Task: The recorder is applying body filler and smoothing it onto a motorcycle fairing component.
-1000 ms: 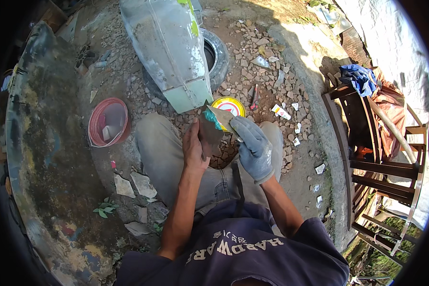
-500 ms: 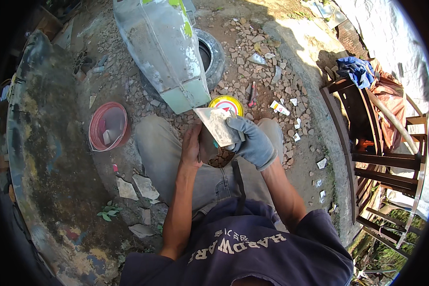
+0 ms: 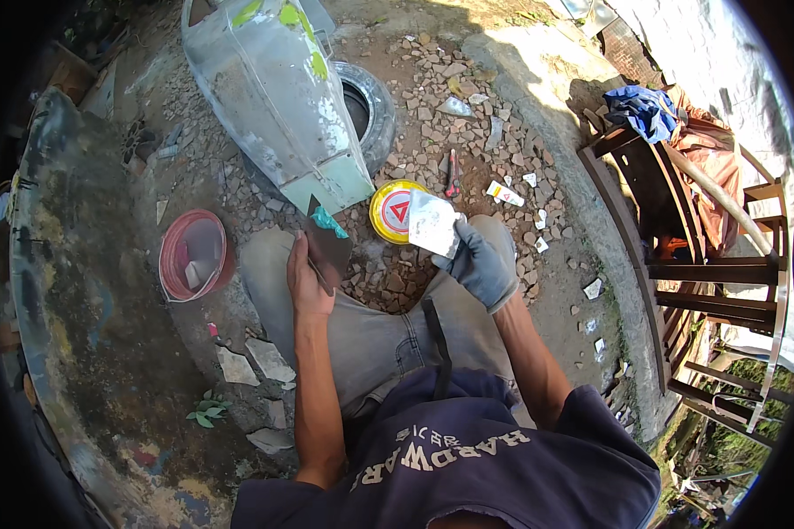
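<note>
Wearing a dark shirt (image 3: 503,489) with pale lettering, a person (image 3: 454,419) grips a dark plate (image 3: 331,257) in the bare left hand (image 3: 310,282) and a scraper (image 3: 432,225) in the gloved right hand (image 3: 483,267), the two apart. Teal paste (image 3: 328,221), it seems, sits at the plate's far end. The step appears to be working that paste; the next move seems to call for steady grips. Past the scraper, a yellow tin (image 3: 395,210) bears a red triangle; a tube (image 3: 505,194) to its right carries print too small to read. Beyond, a grey shell (image 3: 273,97) partly hides a tyre (image 3: 378,132).
</note>
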`<action>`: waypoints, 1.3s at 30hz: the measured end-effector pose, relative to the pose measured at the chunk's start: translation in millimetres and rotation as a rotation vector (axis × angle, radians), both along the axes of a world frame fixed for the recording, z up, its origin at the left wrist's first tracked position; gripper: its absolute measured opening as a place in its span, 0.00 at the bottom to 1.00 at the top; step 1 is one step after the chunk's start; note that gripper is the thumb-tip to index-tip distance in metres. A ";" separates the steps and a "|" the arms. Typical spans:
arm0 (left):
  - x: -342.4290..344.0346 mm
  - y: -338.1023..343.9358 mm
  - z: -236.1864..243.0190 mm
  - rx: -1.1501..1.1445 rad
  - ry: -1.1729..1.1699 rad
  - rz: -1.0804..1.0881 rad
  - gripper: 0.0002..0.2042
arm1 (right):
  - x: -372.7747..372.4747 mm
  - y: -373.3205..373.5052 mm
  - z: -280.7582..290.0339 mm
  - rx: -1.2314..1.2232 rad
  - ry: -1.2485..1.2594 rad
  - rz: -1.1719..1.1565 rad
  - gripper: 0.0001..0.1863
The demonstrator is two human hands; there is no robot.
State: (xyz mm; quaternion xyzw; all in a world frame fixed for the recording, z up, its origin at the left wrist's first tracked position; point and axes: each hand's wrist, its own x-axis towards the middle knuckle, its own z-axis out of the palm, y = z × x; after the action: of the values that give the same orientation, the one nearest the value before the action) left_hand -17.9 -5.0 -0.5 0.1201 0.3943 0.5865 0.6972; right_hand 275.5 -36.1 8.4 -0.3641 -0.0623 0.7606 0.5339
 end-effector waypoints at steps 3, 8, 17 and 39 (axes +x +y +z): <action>-13.0 -4.2 -5.9 -0.008 0.114 0.140 0.20 | 7.1 23.2 -21.5 -0.013 -0.112 -0.157 0.16; -9.0 -11.1 -7.5 0.020 0.004 0.069 0.16 | -21.9 62.0 -92.4 -0.231 -0.020 -0.231 0.09; -16.1 -26.6 -9.7 -0.039 -0.103 0.064 0.17 | -56.6 54.0 -90.8 -0.385 -0.176 -0.256 0.09; -29.2 -79.7 40.4 0.087 0.012 0.162 0.19 | 156.9 135.7 -193.2 0.439 -2.514 0.944 0.11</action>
State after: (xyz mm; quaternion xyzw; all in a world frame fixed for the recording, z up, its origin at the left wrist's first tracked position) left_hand -47.2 -84.7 39.9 0.1214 0.3812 0.6569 0.6391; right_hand 432.5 99.6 -184.8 -0.6579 -0.7389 0.0012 -0.1455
